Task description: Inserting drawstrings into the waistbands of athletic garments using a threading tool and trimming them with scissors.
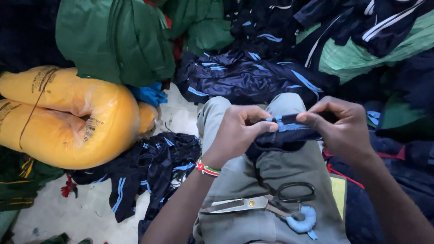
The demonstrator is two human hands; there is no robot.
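Both hands' fingers (pixel 266 126) pinch a navy garment (pixel 285 135) above a pale floor (pixel 81 212) heaped with clothes (pixel 244 79)

The person is wearing grey trousers (pixel 271 180) at lower centre, and a red, white and green beaded bracelet (pixel 207 168) on the left wrist.

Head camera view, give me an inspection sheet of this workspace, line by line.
Surface: pale floor, partly bare; grey-trousered lap.
Job's things: navy garment with blue stripes, pinched by both hands over the lap.
Clutter: scissors on the lap; yellow wrapped bundle; green fabric; navy garments heaped around.
Hands: left hand and right hand both gripping the garment.
Cables: nothing seen.
Surroundings: clothing piles on all sides.
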